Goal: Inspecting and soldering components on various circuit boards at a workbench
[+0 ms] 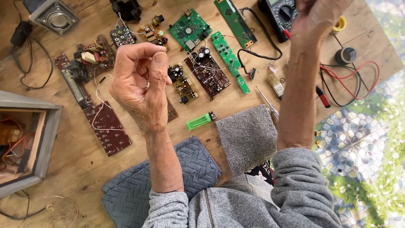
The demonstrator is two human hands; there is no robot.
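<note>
My left hand [139, 84] is raised over a wooden board [76, 164], thumb and forefinger pinched together on a thin pale wire [100, 99] that trails down to a dark brown circuit board [106, 127]. My right hand [317, 19] is lifted high at the top right, blurred and partly cut off by the frame edge. Its fingers look curled, and what they hold is not visible. Both forearms come out of grey sleeves.
Several circuit boards lie spread out, among them a green one [190, 28] and a long green strip [230, 59]. Nearby are a green lighter [199, 121], grey cloth [247, 137], blue quilted cloth [198, 164], brush [275, 84], multimeter [282, 12] with red leads [350, 80], and an open wooden box [25, 143].
</note>
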